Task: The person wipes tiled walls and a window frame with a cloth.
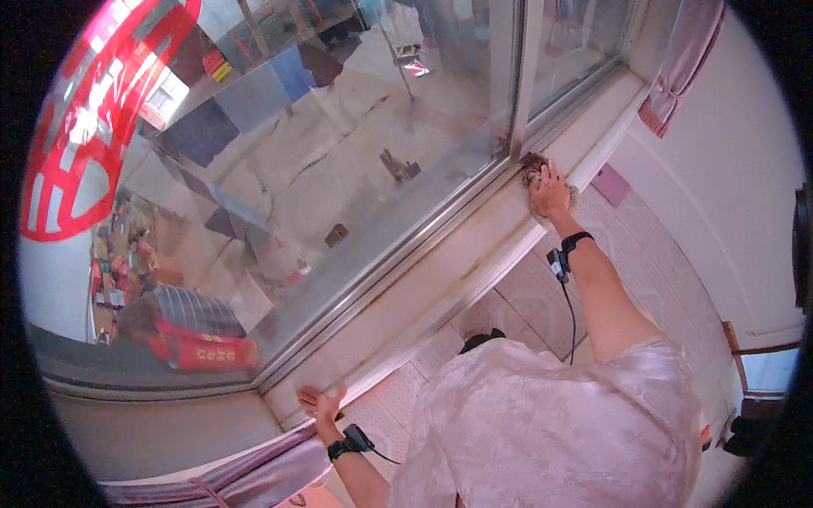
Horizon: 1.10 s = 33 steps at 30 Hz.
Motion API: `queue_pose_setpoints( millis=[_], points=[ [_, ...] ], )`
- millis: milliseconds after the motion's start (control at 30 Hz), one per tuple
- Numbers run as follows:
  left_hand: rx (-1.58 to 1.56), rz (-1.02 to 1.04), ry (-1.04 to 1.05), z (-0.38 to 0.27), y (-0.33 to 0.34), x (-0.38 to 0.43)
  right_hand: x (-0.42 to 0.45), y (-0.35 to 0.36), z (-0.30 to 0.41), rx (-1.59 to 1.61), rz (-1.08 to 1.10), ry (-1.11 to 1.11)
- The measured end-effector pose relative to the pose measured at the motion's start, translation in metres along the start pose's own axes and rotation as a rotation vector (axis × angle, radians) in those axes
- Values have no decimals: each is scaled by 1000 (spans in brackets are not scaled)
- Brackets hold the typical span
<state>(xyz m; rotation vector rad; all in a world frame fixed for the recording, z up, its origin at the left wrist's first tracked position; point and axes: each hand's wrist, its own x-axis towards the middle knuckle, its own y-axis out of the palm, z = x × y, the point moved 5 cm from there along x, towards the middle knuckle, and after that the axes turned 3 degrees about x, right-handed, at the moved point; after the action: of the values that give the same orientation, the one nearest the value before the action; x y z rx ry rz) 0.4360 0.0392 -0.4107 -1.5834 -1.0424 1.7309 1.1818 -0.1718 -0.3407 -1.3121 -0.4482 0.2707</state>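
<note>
My right hand [551,192] presses a bunched brown cloth [535,170] onto the window sill [438,270], close to the foot of the upright window frame [522,82]. Part of the cloth shows past my fingers and beneath the palm. At the sill's near left end, my left hand [322,404] rests on the ledge with fingers spread, holding nothing. Brownish stains mark the sill's front edge. Beside the sill runs the metal window track [394,257], below a large glass pane [330,165].
Purple curtains hang at both ends, one [279,460] near my left hand and one [676,70] at upper right. A red and white decal [76,184] is on the glass. Tiled floor [527,311] lies below. Black devices with cables are strapped to both wrists.
</note>
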Motion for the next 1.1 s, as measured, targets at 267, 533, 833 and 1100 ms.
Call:
queue_pose_setpoints(
  millis=[267, 533, 833, 1100],
  points=[
    [62, 35, 25, -14, -2, 4, 28, 30, -11, -154, 50, 18],
    [177, 7, 58, -11, -5, 7, -50, -10, 63, -61, 129, -98],
    [306, -146, 140, -9, 7, 44, -262, 33, 235, 154, -224, -820],
    [529, -223, 336, 28, 12, 103, -463, -15, 375, 645, 269, -1354]
  ],
)
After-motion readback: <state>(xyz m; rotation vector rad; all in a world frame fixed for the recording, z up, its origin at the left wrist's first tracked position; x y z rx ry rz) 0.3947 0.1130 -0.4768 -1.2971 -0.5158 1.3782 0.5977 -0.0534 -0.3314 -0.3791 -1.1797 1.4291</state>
